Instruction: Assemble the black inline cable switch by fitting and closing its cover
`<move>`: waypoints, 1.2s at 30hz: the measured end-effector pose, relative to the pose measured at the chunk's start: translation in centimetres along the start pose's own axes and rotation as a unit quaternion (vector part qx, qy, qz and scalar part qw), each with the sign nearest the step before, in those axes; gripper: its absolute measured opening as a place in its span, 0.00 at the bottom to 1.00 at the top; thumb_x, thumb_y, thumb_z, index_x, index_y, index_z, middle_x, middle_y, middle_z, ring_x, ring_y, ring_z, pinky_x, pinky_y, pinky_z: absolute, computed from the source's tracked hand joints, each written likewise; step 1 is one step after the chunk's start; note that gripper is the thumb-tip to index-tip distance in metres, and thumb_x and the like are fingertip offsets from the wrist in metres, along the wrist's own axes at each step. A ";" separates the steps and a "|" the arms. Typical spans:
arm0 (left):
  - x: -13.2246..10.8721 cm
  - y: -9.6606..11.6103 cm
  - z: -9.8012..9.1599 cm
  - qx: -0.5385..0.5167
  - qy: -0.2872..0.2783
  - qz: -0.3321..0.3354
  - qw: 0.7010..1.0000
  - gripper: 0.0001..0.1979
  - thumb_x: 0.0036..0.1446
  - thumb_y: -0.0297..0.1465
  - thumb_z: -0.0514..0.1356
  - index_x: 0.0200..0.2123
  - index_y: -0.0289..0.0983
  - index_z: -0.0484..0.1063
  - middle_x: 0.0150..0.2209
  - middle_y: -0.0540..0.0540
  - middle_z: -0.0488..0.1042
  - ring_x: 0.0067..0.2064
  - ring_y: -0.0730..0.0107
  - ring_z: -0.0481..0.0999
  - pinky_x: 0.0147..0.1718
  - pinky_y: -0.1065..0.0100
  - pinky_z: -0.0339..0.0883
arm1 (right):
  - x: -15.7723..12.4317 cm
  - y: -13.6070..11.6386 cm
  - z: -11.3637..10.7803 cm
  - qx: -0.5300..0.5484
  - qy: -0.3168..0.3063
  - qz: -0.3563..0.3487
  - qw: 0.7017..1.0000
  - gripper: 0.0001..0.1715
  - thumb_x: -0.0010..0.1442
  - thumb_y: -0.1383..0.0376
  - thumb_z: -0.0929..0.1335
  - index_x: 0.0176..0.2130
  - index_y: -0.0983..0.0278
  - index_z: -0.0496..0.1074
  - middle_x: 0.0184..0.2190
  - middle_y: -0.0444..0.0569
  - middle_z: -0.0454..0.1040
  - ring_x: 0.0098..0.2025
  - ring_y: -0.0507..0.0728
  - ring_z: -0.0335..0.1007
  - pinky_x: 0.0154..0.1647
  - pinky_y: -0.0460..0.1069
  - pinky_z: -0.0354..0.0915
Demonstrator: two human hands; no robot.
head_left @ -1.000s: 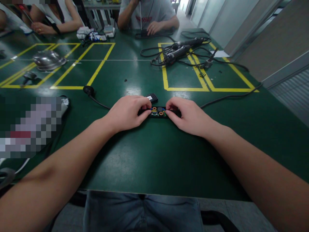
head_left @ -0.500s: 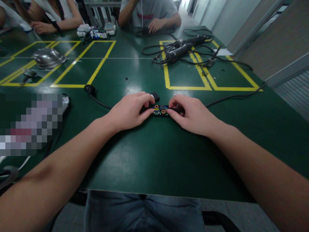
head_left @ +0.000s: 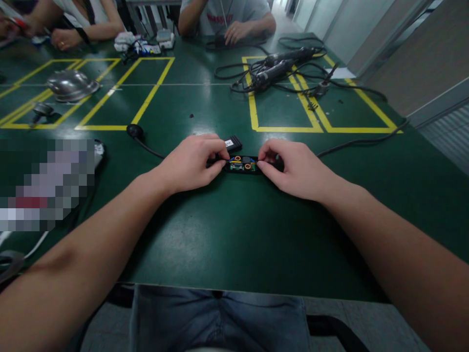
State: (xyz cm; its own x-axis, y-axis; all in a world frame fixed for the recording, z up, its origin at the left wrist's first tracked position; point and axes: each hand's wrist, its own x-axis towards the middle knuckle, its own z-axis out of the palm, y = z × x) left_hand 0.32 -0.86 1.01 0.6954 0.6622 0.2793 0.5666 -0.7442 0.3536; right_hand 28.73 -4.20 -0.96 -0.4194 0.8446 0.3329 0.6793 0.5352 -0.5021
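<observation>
A small black case (head_left: 242, 169) lies uncovered on the green table between my hands. Inside it show a circuit board, two copper rings and blue and yellow wires. At its left end, my left hand (head_left: 200, 162) pinches the black cable where it meets the case. My right hand (head_left: 295, 168) pinches the cable at the right end, thumb and forefinger at the case's edge. Just behind my left fingers rests a black cover (head_left: 234, 143) with a white label, apart from the case. The exact grip under the fingers is partly hidden.
A black plug (head_left: 135, 130) lies left on its cord. Black handheld tools (head_left: 273, 73) with tangled cables lie at the back right. A metal bowl-shaped part (head_left: 71, 87) stands back left, near a blurred-out object (head_left: 54, 181). Other people sit at the far side.
My left fingers have drawn back slightly to the left, and my right fingers slightly right, uncovering more of the case and the labelled cover. The view has shifted a little.
</observation>
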 end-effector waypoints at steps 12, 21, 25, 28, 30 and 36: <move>0.2 0.1 0.2 -0.010 -0.013 -0.020 1.000 0.08 0.71 0.33 0.64 0.40 0.38 0.84 0.37 0.45 0.83 0.37 0.63 0.80 0.42 0.63 0.71 | 0.0 0.0 -0.1 0.004 -0.016 0.004 1.000 0.01 0.67 0.64 0.71 0.39 0.58 0.74 0.35 0.49 0.81 0.35 0.60 0.73 0.39 0.55 0.64; 0.2 0.1 0.4 0.001 -0.012 -0.028 1.000 0.08 0.71 0.34 0.63 0.42 0.39 0.83 0.38 0.45 0.83 0.39 0.60 0.81 0.45 0.61 0.72 | 0.1 0.2 -0.4 0.008 -0.017 0.007 1.000 0.06 0.69 0.62 0.74 0.37 0.57 0.81 0.35 0.49 0.82 0.34 0.61 0.73 0.39 0.56 0.67; 0.3 0.3 0.4 0.014 -0.012 -0.022 1.000 0.09 0.71 0.33 0.63 0.42 0.39 0.83 0.39 0.44 0.84 0.39 0.59 0.81 0.44 0.61 0.72 | 0.3 0.3 -0.8 0.001 -0.013 0.006 1.000 0.08 0.70 0.60 0.74 0.36 0.55 0.84 0.37 0.51 0.84 0.36 0.63 0.75 0.42 0.59 0.70; 0.3 0.3 0.4 0.012 -0.006 -0.021 1.000 0.09 0.71 0.32 0.62 0.40 0.39 0.82 0.37 0.45 0.83 0.37 0.61 0.80 0.42 0.61 0.71 | 0.3 0.4 -0.6 0.009 -0.014 0.013 1.000 0.09 0.70 0.59 0.74 0.37 0.56 0.84 0.37 0.51 0.84 0.37 0.63 0.76 0.42 0.58 0.71; 0.2 0.3 0.4 0.010 -0.005 -0.024 1.000 0.09 0.71 0.32 0.62 0.39 0.38 0.82 0.36 0.45 0.83 0.36 0.62 0.80 0.41 0.62 0.71 | 0.3 0.4 -0.4 0.027 -0.018 0.023 0.999 0.07 0.70 0.60 0.74 0.39 0.57 0.84 0.37 0.51 0.84 0.36 0.62 0.76 0.41 0.57 0.71; 0.2 0.1 0.6 0.016 -0.012 -0.026 0.999 0.08 0.72 0.34 0.64 0.42 0.38 0.82 0.37 0.45 0.83 0.37 0.61 0.80 0.42 0.61 0.70 | 0.2 0.5 -0.2 0.050 -0.005 0.052 0.997 0.05 0.67 0.60 0.76 0.38 0.58 0.83 0.34 0.48 0.84 0.35 0.60 0.75 0.39 0.56 0.69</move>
State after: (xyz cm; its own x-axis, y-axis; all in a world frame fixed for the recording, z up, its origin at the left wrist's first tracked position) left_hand 0.75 -0.84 0.61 0.6752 0.6974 0.2405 0.6152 -0.7122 0.3381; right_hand 29.07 -3.76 -1.01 -0.3568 0.8953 0.2667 0.6567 0.4434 -0.6100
